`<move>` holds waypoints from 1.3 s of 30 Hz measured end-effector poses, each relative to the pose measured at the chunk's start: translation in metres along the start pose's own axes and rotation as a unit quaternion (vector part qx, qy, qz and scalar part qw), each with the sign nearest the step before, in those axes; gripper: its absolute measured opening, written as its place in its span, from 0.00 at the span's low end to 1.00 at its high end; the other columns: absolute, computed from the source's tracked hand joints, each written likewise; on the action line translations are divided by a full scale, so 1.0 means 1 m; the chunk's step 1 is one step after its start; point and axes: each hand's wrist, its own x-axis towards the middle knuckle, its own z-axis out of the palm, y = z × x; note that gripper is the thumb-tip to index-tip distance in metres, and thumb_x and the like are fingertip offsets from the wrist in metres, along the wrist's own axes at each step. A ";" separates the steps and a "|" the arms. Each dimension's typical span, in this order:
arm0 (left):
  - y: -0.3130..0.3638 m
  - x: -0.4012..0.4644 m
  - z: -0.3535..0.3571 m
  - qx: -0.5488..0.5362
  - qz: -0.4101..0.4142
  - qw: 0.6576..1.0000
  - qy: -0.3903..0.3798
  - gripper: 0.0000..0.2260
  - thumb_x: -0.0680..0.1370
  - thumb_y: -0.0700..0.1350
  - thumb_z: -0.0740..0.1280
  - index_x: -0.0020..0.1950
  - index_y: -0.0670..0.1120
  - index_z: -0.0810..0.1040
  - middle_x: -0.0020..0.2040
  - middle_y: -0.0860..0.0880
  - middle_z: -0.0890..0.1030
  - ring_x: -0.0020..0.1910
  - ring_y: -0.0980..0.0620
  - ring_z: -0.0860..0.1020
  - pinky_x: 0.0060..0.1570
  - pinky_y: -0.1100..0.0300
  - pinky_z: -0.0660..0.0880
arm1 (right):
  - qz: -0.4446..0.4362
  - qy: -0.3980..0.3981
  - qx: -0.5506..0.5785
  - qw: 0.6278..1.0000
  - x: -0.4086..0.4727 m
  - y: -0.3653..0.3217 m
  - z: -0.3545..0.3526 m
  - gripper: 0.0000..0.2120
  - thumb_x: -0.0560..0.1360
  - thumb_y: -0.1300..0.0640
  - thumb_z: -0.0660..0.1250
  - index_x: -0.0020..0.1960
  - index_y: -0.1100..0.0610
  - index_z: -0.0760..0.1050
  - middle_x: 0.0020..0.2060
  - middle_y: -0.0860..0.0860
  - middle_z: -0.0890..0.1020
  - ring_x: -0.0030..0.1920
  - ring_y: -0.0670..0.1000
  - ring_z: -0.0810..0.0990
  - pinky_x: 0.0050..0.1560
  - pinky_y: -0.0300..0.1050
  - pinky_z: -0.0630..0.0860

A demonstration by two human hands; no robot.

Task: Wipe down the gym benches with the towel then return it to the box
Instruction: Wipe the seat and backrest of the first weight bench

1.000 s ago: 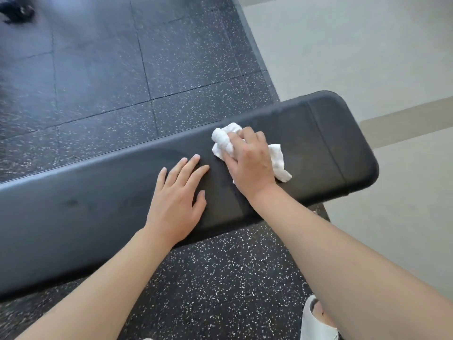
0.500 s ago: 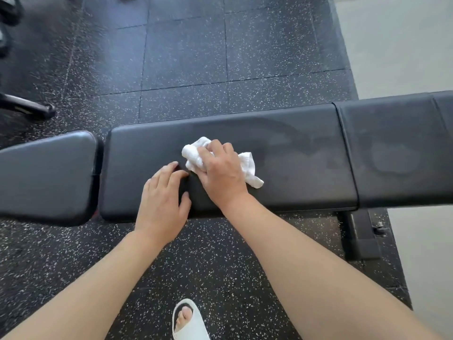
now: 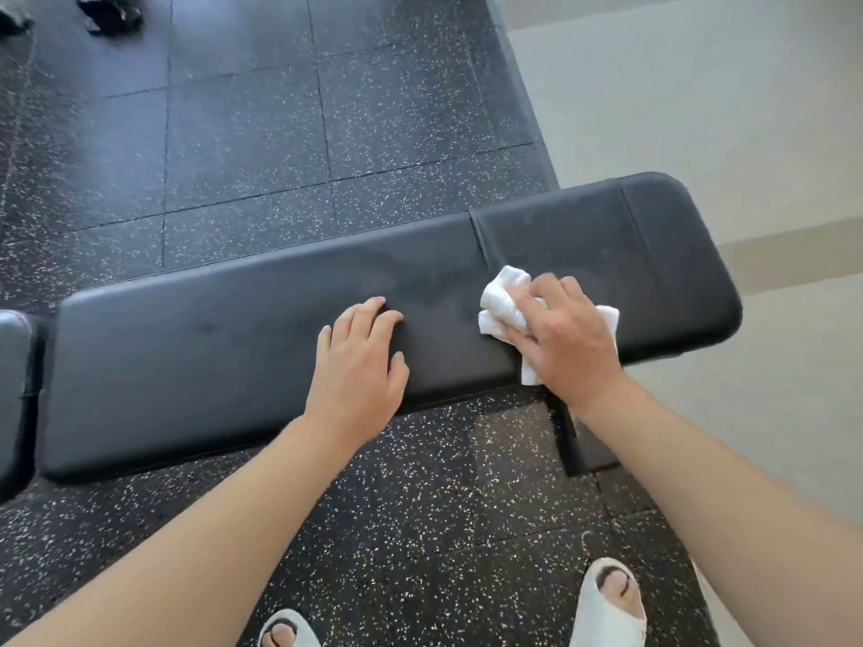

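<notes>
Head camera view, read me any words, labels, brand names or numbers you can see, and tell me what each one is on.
None: no readable text anywhere in this view.
Black bench pad: plain, no logo or label showing.
White towel under the right hand: no tag or print visible.
White slippers: no marking visible.
Dark items at the top left: too blurred to tell.

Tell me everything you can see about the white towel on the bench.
The towel is white, soft-looking cloth, crumpled into a loose wad rather than folded. It lies on the black padded bench, near a seam towards its rounded end. The right hand covers its middle and grips it against the pad, so bunched folds stick out beyond the fingers and a corner shows near the wrist. The left hand rests apart from it.
</notes>
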 end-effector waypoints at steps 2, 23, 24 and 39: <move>0.030 0.018 0.009 0.005 0.027 1.000 -0.002 0.20 0.82 0.46 0.64 0.74 0.46 0.72 0.79 0.47 0.67 0.78 0.43 0.64 0.74 0.39 0.64 | 0.027 0.003 0.015 1.000 -0.026 0.028 -0.012 0.18 0.80 0.51 0.71 0.66 0.60 0.79 0.50 0.55 0.79 0.46 0.57 0.72 0.45 0.49 0.74; 0.096 0.098 0.058 0.008 0.043 0.994 0.097 0.25 0.75 0.51 0.63 0.73 0.49 0.74 0.73 0.45 0.70 0.71 0.40 0.70 0.76 0.36 0.60 | -0.013 -0.060 0.048 0.997 0.138 0.094 0.033 0.18 0.82 0.45 0.61 0.65 0.55 0.78 0.60 0.57 0.76 0.58 0.60 0.74 0.55 0.56 0.73; 0.097 0.098 0.058 0.007 0.042 0.994 0.097 0.25 0.75 0.51 0.63 0.73 0.49 0.74 0.73 0.45 0.70 0.71 0.40 0.70 0.76 0.36 0.60 | 0.001 -0.063 0.034 0.997 0.156 0.096 0.040 0.17 0.83 0.45 0.60 0.63 0.54 0.78 0.61 0.55 0.76 0.60 0.59 0.73 0.55 0.54 0.72; 0.094 0.097 0.059 0.008 0.045 0.995 0.086 0.25 0.77 0.50 0.60 0.74 0.46 0.72 0.75 0.45 0.68 0.71 0.41 0.67 0.75 0.34 0.61 | -0.048 -0.018 0.110 0.993 -0.010 0.053 -0.004 0.15 0.82 0.51 0.66 0.59 0.60 0.83 0.48 0.55 0.82 0.39 0.57 0.76 0.37 0.55 0.75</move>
